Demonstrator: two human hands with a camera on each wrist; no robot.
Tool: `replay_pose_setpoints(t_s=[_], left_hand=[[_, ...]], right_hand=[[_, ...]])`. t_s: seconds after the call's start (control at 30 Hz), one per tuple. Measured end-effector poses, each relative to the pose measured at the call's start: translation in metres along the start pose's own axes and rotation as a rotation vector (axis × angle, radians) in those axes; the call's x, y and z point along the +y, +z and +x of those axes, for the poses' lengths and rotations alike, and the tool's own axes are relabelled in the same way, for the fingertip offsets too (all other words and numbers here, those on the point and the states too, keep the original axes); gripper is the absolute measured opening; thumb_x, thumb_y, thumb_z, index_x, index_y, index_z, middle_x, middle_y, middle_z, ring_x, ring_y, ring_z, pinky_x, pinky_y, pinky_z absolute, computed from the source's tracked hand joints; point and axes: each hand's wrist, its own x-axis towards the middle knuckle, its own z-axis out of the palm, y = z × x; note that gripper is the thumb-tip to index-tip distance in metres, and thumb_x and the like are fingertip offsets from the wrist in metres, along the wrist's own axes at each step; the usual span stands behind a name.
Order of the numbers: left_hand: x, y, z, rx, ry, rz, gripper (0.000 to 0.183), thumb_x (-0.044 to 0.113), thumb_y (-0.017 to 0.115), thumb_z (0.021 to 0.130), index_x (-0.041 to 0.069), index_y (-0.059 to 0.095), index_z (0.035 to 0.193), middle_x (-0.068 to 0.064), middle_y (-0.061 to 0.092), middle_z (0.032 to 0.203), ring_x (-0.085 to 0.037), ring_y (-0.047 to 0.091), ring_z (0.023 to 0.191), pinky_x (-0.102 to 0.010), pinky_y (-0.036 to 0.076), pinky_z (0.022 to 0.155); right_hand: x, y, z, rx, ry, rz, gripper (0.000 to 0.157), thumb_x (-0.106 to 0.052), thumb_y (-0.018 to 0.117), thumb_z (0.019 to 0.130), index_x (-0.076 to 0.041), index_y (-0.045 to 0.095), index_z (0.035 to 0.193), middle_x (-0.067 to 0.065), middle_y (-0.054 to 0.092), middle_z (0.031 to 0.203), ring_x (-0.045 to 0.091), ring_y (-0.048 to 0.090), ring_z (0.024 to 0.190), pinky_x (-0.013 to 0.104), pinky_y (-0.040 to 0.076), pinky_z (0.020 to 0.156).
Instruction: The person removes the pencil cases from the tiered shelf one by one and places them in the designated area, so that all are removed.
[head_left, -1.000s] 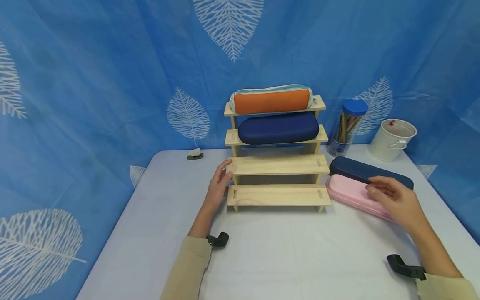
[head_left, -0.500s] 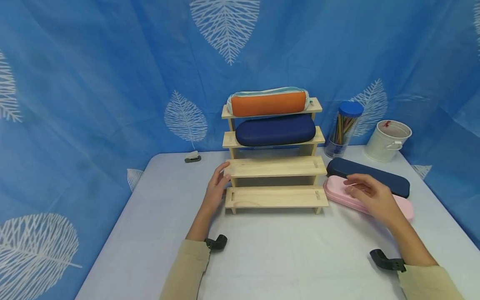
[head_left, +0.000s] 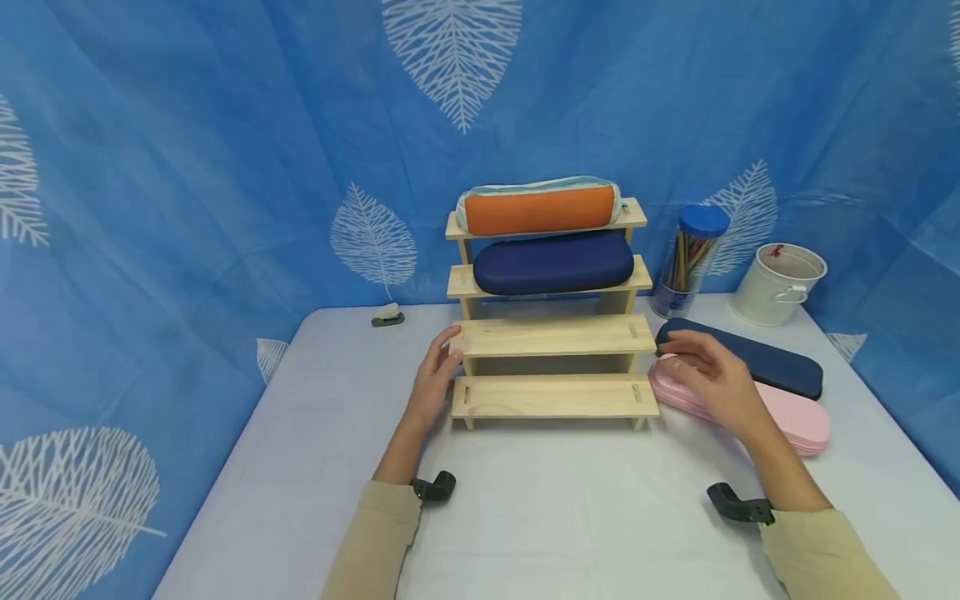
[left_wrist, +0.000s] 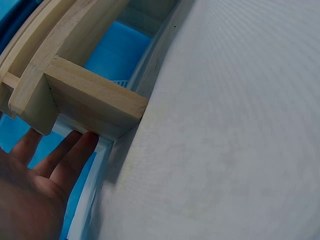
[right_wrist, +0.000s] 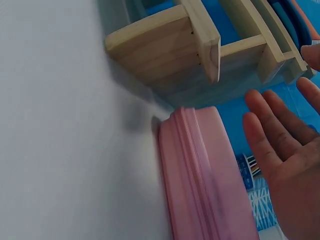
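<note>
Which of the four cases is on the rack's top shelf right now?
The orange case with blue-and-white trim. The blue case sits one tier lower, while the pink case and navy case lie on the table, beside the rack.

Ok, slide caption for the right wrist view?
An empty right hand near a tiered wooden rack, a pink case lying on the white tabletop.

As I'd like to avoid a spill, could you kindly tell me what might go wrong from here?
The left hand is at one end of the rack: a push might roll the orange case off the top. The right hand, near the rack and pink case, could bump either. The tall jar beside the rack might tip if knocked.
</note>
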Motion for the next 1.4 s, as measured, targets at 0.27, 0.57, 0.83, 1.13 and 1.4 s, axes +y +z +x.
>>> replay_pose_setpoints(t_s=[0.27, 0.57, 0.83, 1.13, 1.4], left_hand=[[-0.022, -0.002, 0.01, 0.033, 0.0, -0.004, 0.045, 0.044, 0.05, 0.098, 0.04, 0.041, 0.142, -0.005, 0.043, 0.144, -0.03, 0.046, 0.127, -0.057, 0.042, 0.093], [-0.007, 0.001, 0.004, -0.012, -0.002, -0.034, 0.045, 0.029, 0.047, 0.103, 0.026, 0.038, 0.147, -0.013, 0.04, 0.146, -0.034, 0.044, 0.128, -0.057, 0.042, 0.093], [0.009, 0.001, -0.003, -0.012, 0.01, -0.031, 0.045, 0.026, 0.046, 0.103, 0.022, 0.037, 0.147, -0.015, 0.04, 0.146, -0.034, 0.044, 0.127, -0.056, 0.043, 0.093], [0.01, 0.003, -0.003, -0.025, 0.017, -0.033, 0.045, 0.027, 0.046, 0.103, 0.023, 0.037, 0.147, -0.014, 0.039, 0.146, -0.033, 0.044, 0.128, -0.056, 0.042, 0.093], [0.004, 0.002, -0.001, -0.002, 0.003, -0.006, 0.046, 0.03, 0.047, 0.103, 0.025, 0.037, 0.148, -0.012, 0.04, 0.146, -0.033, 0.045, 0.127, -0.055, 0.044, 0.092]], right_hand=[[0.012, 0.011, 0.021, 0.013, 0.023, 0.157, 0.046, -0.019, 0.056, 0.099, -0.015, 0.045, 0.143, 0.019, 0.052, 0.132, 0.01, 0.058, 0.11, 0.019, 0.049, 0.082], [0.012, 0.016, 0.027, 0.052, 0.049, 0.191, 0.042, -0.019, 0.055, 0.099, -0.009, 0.048, 0.14, 0.016, 0.052, 0.132, 0.01, 0.06, 0.105, 0.026, 0.052, 0.081], [-0.004, 0.025, 0.033, 0.03, 0.14, 0.217, 0.039, -0.02, 0.056, 0.099, -0.003, 0.053, 0.133, 0.015, 0.049, 0.135, 0.011, 0.058, 0.101, 0.029, 0.052, 0.082], [0.021, 0.036, 0.037, 0.054, 0.192, 0.329, 0.041, -0.025, 0.055, 0.099, -0.007, 0.052, 0.136, 0.013, 0.046, 0.133, 0.015, 0.053, 0.11, 0.025, 0.05, 0.084], [0.021, 0.041, 0.037, 0.049, 0.19, 0.421, 0.041, -0.024, 0.054, 0.1, -0.007, 0.05, 0.137, 0.018, 0.039, 0.138, 0.018, 0.051, 0.115, 0.026, 0.051, 0.083]])
